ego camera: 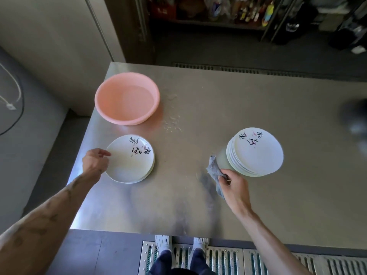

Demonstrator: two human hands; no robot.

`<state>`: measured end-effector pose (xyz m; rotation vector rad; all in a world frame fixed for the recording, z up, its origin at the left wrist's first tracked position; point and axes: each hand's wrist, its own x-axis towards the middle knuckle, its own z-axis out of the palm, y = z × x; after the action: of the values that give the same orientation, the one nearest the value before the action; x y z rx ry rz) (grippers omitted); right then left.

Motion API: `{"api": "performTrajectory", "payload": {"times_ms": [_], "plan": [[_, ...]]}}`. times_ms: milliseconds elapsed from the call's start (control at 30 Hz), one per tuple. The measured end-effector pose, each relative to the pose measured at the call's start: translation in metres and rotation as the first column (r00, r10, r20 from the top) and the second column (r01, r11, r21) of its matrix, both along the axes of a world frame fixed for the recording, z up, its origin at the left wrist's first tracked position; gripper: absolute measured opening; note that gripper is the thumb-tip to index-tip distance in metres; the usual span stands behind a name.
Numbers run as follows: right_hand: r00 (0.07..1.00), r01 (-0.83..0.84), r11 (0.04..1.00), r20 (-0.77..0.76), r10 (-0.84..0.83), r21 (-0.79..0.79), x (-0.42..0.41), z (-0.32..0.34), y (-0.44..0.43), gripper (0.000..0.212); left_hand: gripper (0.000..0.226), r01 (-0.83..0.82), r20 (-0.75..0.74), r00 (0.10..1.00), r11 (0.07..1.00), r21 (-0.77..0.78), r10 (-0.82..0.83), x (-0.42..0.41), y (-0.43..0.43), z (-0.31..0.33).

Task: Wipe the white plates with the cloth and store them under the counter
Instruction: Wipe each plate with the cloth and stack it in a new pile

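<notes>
Beside the right hand point(236, 185), gripping the cloth point(215, 171), stood the tall plate stack point(256, 153); the left hand point(95, 161), fingers loose, touched the short stack point(131, 163).

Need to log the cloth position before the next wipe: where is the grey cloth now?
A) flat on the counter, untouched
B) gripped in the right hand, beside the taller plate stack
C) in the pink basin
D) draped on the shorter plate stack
B: the right hand grips the grey cloth just left of the taller plate stack, over the steel counter.
</notes>
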<state>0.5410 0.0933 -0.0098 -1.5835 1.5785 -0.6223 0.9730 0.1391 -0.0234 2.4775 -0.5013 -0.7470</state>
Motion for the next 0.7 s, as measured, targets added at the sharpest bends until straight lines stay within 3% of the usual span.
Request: {"api": "performTrajectory", "payload": {"times_ms": [300, 467, 600, 700], "plan": [[0.999, -0.003, 1.000, 0.034, 0.003, -0.003, -0.009, 0.009, 0.000, 0.021, 0.043, -0.003, -0.118, 0.993, 0.994, -0.111, -0.010, -0.016, 0.011, 0.023], [1.000, 0.003, 0.997, 0.013, -0.002, -0.082, -0.015, 0.013, 0.004, 0.019, 0.044, 0.253, -0.093, 0.955, 0.936, -0.246, -0.283, -0.088, 0.016, 0.021], [0.997, -0.064, 0.991, -0.061, 0.057, -0.118, -0.014, 0.002, 0.009, 0.020, 0.050, 0.413, -0.079, 0.895, 0.883, -0.223, -0.439, -0.154, 0.013, -0.011], [0.990, -0.113, 0.988, -0.099, 0.103, -0.106, -0.006, -0.018, 0.018, 0.020, 0.054, 0.447, -0.163, 0.860, 0.868, -0.214, -0.483, -0.193, 0.013, -0.039]]}}
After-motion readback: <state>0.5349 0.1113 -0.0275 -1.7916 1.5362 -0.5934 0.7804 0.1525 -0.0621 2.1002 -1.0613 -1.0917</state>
